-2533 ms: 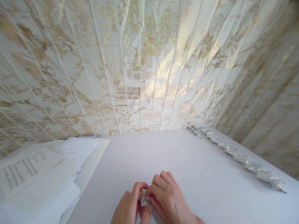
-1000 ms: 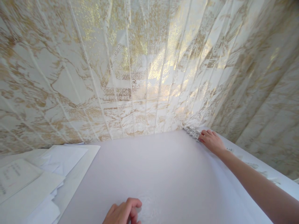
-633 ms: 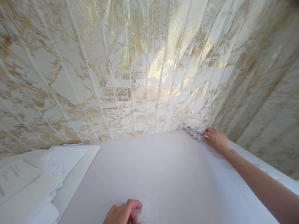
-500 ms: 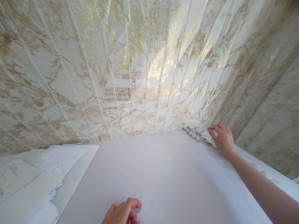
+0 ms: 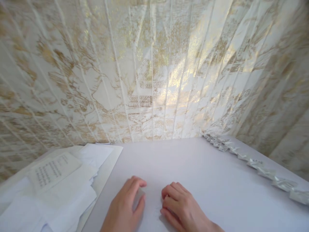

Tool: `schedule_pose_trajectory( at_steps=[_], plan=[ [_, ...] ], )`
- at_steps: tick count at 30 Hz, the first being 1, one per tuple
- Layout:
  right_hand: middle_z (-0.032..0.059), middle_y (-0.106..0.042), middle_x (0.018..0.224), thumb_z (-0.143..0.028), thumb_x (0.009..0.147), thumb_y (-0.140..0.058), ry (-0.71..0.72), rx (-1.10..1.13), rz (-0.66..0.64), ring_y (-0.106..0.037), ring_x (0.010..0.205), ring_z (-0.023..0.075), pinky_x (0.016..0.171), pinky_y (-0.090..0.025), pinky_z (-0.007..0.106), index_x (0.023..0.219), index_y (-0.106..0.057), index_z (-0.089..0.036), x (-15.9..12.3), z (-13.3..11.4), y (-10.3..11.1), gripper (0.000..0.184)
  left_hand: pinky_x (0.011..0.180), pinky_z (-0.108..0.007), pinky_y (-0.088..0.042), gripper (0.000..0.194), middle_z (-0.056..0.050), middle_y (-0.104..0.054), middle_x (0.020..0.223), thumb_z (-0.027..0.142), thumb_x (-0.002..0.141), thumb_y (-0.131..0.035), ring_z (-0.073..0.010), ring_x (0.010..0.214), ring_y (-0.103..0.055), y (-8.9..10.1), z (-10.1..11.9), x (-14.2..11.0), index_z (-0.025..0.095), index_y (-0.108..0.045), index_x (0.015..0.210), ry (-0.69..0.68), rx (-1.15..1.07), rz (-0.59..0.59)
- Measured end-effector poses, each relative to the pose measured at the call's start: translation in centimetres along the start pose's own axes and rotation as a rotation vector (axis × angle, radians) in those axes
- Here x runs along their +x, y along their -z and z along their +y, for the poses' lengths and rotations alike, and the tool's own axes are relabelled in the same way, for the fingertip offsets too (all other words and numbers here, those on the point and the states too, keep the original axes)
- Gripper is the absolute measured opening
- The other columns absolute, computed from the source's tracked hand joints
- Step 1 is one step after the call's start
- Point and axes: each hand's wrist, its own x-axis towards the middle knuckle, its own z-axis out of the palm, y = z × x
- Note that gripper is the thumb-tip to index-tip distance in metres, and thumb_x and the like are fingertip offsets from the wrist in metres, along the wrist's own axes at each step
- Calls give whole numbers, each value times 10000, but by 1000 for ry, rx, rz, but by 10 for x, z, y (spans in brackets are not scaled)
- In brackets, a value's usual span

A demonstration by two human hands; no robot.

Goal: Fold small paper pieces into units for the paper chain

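Both hands rest side by side on the white table point(image 5: 193, 167) near its front edge. My left hand point(image 5: 125, 206) lies palm down with its fingers loosely bent and slightly apart, holding nothing. My right hand point(image 5: 180, 206) sits just to its right with curled fingers touching the tabletop; nothing shows in it. A row of several small folded paper pieces point(image 5: 256, 164), white with grey print, runs along the table's right side from the far corner toward me, well away from both hands.
A loose pile of white paper sheets point(image 5: 55, 183), one printed with text, lies on the left. A cream and gold patterned curtain point(image 5: 149, 71) hangs behind and to the right of the table.
My right hand has left the far end of the paper row and come back beside my left hand. The view shifted; the row is now uncovered.
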Motion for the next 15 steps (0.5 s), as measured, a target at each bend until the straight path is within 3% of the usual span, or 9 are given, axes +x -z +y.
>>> schedule_pose_trajectory(
  at_steps=[5, 8, 10, 15],
  plan=[
    [48, -607, 881, -218, 983, -415, -259, 104, 26, -582, 797, 194, 729, -484, 315, 762, -511, -221, -8, 21, 12, 241, 1077, -376, -346, 408, -102, -544, 1294, 395, 890, -379, -253, 1238, -500, 88, -69, 8, 181, -457, 1228, 257, 440, 124],
    [44, -604, 880, -225, 987, -407, -324, 127, 36, -590, 803, 196, 728, -492, 315, 755, -495, -224, -10, 27, 12, 249, 1060, -482, -339, 508, -207, -520, 1329, 417, 908, -343, -362, 1245, -490, 135, -113, -3, 64, -435, 1262, 460, 517, 168],
    [46, -605, 879, -235, 987, -412, -300, 114, 27, -588, 809, 202, 733, -495, 324, 758, -500, -223, -9, 26, 9, 246, 1017, -518, -374, 564, -245, -527, 1335, 459, 905, -349, -411, 1213, -525, 154, -136, -13, 28, -462, 1251, 583, 522, 177],
    [48, -608, 866, -261, 988, -418, -253, 93, 25, -584, 800, 204, 715, -501, 329, 767, -522, -223, -5, 22, 6, 247, 1000, -334, -407, 431, -128, -676, 1221, 414, 889, -407, -267, 1154, -609, 167, -166, -27, 105, -580, 1136, 593, 473, 145]
  ],
)
